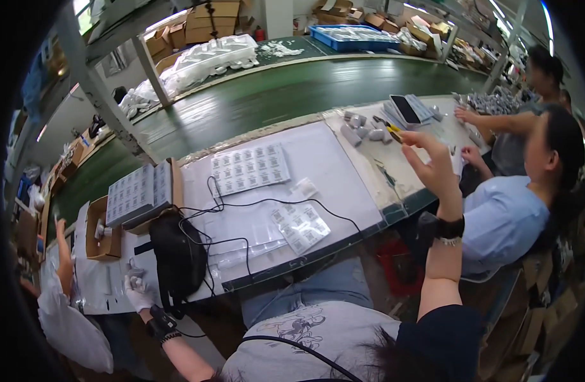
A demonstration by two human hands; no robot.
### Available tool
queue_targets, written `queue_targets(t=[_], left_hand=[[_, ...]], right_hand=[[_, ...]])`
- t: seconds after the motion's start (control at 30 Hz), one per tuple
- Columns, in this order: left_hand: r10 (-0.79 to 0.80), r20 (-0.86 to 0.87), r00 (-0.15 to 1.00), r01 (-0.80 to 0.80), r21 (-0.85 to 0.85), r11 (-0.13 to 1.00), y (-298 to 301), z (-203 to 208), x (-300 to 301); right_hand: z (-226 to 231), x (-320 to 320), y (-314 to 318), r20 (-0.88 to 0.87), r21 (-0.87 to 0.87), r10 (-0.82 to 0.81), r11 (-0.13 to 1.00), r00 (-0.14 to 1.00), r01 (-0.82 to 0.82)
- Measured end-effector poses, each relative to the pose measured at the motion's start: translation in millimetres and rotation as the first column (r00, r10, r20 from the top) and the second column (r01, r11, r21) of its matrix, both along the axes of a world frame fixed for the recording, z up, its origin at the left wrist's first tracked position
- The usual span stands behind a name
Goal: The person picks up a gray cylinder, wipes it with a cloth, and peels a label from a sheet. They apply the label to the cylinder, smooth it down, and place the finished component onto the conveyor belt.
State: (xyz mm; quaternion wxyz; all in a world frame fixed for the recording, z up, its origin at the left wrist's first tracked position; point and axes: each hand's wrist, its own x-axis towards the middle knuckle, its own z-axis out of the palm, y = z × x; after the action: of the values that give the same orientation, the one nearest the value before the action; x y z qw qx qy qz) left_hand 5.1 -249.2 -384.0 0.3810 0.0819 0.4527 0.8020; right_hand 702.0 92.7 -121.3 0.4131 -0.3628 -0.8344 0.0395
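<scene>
My left hand, in a white glove, is at the table's near left edge. Its fingers are curled at a small grey part that they appear to grip. Bare and raised on the right, my right hand has its thumb and index finger apart, with nothing seen between them. Yellow-and-black pliers appear right by its fingertips; whether they touch is unclear. Between my hands, a sheet of square printed labels and a smaller label sheet in clear plastic lie on the white work surface.
A black bag with trailing cables lies right of my left hand. Behind it stand label stacks and an open carton. Grey cylindrical parts and a phone sit at right. Co-workers sit close on that side; a green conveyor runs beyond.
</scene>
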Motion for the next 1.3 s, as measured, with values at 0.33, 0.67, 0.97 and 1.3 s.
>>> queue_targets(t=[0.33, 0.67, 0.97, 1.3], left_hand=[[-0.030, -0.161, 0.986, 0.063, 0.202, 0.977, 21, 132, 114], [-0.298, -0.653, 0.697, 0.262, -0.154, 0.952, 69, 199, 279], [-0.996, 0.023, 0.083, 0.707, -0.706, 0.042, 80, 139, 308], [-0.950, 0.089, -0.301, -0.173, -0.984, -0.037, -87, -178, 268]], right_hand=[[-154, -1, 89, 0.215, -0.359, -0.117, 0.914, 0.970, 0.190], [-201, -53, 149, 0.406, -0.325, -0.412, 0.769, 0.816, 0.550], [-223, -45, 167, 0.264, -0.184, -0.455, 0.842, 0.851, 0.507], [-225, -31, 152, 0.042, -0.101, -0.417, 0.902, 0.908, 0.419]])
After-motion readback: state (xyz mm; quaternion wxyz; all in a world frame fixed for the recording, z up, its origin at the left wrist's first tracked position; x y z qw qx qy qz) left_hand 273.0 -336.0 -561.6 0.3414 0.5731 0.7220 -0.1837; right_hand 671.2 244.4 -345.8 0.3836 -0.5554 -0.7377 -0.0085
